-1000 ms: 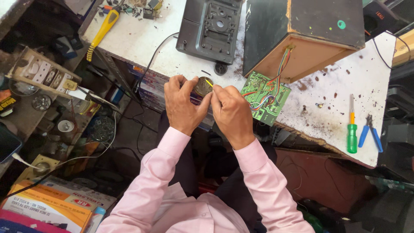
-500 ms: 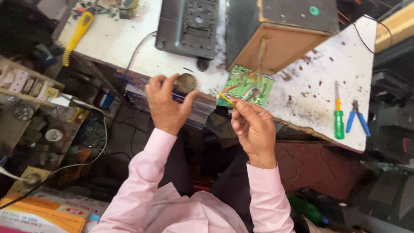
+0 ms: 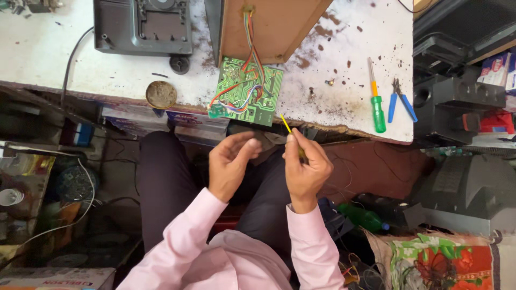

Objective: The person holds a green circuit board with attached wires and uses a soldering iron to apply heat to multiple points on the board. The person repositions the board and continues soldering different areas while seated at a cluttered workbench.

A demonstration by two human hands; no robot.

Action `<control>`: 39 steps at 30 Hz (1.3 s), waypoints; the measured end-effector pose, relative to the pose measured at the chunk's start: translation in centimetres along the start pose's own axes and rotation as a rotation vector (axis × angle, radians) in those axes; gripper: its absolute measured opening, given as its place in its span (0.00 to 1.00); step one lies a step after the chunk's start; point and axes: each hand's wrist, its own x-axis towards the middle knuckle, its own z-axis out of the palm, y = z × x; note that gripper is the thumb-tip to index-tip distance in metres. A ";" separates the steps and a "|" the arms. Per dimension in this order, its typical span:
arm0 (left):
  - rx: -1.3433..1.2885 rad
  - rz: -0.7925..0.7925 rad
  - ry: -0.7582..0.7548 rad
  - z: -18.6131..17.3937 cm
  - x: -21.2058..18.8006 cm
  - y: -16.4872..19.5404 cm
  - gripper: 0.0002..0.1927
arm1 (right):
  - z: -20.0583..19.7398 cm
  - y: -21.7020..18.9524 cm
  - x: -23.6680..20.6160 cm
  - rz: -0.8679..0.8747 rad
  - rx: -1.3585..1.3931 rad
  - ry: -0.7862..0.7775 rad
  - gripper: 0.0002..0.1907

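So the right hand (image 3: 305, 166) is pinching a thin yellow wire (image 3: 286, 124) between thumb and fingertips, with the free end poking up toward the near edge of the workbench (image 3: 80, 64). The left hand (image 3: 231, 164) holds nothing, fingers loosely curled and half open, thumb close to the forefinger, just beside the right one. Both hover over the lap, below the bench edge, wrists bent up, pink sleeves angling in from the bottom.

Looks to me like wire prep. The green circuit board (image 3: 266, 102) hangs over the near edge, coloured leads running from it up into the wooden box (image 3: 279, 24). Whatever follows calls for a steady two-handed pinch on that tiny end.

A round tin (image 3: 161, 94) sits at the near edge left of the board; a green screwdriver (image 3: 377, 102) and blue pliers (image 3: 400, 102) lie toward the right edge.
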 end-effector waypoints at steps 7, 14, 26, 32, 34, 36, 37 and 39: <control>-0.233 -0.208 0.082 2.6 2.8 0.6 0.15 | 1.0 0.1 2.0 -0.143 -0.082 -0.031 0.10; -0.320 -0.212 0.076 2.4 3.4 0.9 0.11 | 1.6 -0.2 1.8 -0.148 -0.071 -0.057 0.09; -0.386 -0.202 0.062 2.0 4.6 1.5 0.09 | 3.1 -0.2 2.0 -0.201 -0.098 -0.049 0.10; -0.382 -0.218 0.068 1.0 4.6 2.2 0.09 | 4.1 -0.6 1.7 -0.198 -0.081 -0.023 0.10; -0.392 -0.205 0.056 0.8 4.8 2.5 0.09 | 4.4 -0.7 2.1 -0.228 -0.076 -0.021 0.09; -0.390 -0.207 0.055 0.9 4.7 2.5 0.09 | 4.6 -0.9 2.1 -0.254 -0.067 -0.035 0.09; -0.388 -0.206 0.055 0.9 4.8 2.6 0.09 | 4.7 -1.0 2.0 -0.218 -0.077 -0.042 0.08; -0.389 -0.206 0.067 0.8 4.7 2.7 0.09 | 4.5 -1.4 1.4 -0.140 -0.099 -0.063 0.07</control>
